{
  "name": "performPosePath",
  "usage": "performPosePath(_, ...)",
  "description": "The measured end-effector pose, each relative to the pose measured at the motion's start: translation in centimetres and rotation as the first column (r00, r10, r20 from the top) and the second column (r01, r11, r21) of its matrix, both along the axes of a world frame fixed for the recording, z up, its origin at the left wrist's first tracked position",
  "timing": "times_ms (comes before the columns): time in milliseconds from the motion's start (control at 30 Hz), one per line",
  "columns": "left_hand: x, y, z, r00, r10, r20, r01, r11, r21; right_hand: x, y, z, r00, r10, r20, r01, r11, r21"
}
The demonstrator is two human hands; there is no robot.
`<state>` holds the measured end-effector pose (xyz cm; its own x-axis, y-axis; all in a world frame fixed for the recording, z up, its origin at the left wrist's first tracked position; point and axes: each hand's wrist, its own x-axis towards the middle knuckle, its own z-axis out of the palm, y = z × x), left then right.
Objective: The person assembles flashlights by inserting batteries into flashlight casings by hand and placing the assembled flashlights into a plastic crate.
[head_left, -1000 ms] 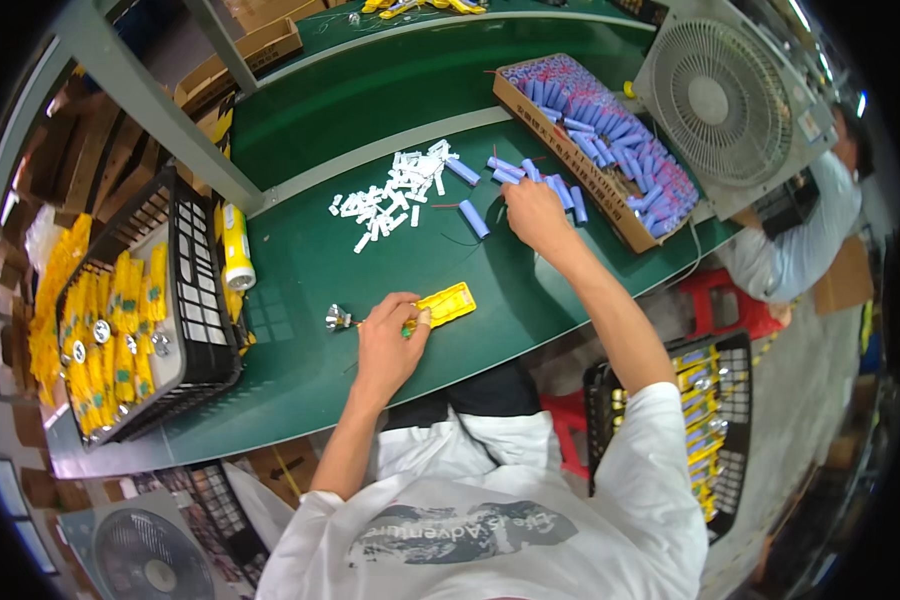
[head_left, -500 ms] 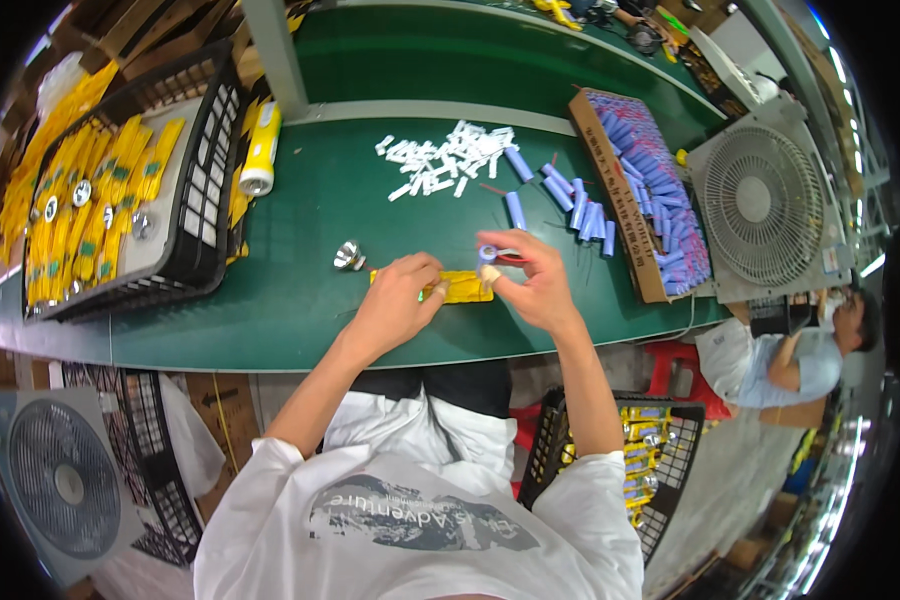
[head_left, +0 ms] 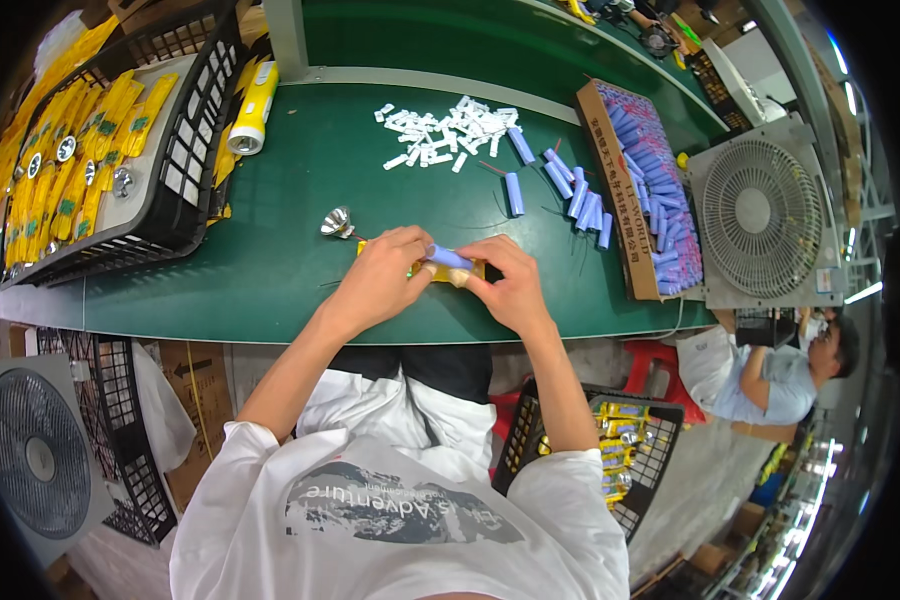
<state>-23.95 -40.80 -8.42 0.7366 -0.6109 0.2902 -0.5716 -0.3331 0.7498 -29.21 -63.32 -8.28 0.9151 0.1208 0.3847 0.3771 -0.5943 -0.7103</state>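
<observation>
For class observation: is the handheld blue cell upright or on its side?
On its side: the blue cell shows its long flank.

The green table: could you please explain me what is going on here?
A person's left hand and right hand hold a purple cylindrical battery cell at a yellow plastic housing on the green table. A shiny lamp reflector lies beyond the left hand. More purple cells lie loose beside a cardboard box full of them.

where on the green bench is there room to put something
Bare patches: between the left black basket and the shiny reflector; between the right hand and the cell carton. Crowded: toward the back, with white pieces and loose blue cells, and around the yellow casing.
</observation>
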Motion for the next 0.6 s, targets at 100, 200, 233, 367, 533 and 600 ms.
performPosePath(100, 0.0, 0.1, -0.2, 1.0, 0.008, 0.002, -0.008, 0.999, -0.035, -0.2, -0.3, 0.2, 0.999, 0.034, 0.025, -0.031, 0.995, -0.091)
performPosePath(200, -0.1, 0.5, 0.2, 0.986, 0.067, 0.15, -0.055, 0.995, -0.083, -0.5, -0.7, 0.5, 0.998, 0.058, -0.009, -0.058, 0.982, -0.177)
performPosePath(233, -0.3, 1.1, 0.5, 0.967, 0.091, 0.239, -0.076, 0.995, -0.069, -0.7, -0.5, 0.6, 0.998, 0.056, -0.008, -0.056, 0.97, -0.237)
performPosePath(367, -1.4, 1.1, -0.2, 0.951, 0.154, 0.267, -0.13, 0.986, -0.105, -0.6, 0.0, 0.8, 0.998, 0.054, 0.02, -0.046, 0.958, -0.282)
performPosePath(533, -1.6, 0.9, -0.9, 0.966, 0.168, 0.194, -0.135, 0.975, -0.175, -0.6, -0.2, 1.9, 0.997, 0.075, -0.025, -0.079, 0.908, -0.411)
performPosePath(600, -1.5, 1.0, -1.1, 0.969, 0.166, 0.181, -0.134, 0.975, -0.179, -0.4, 0.0, 2.2, 0.997, 0.069, -0.04, -0.08, 0.906, -0.416)
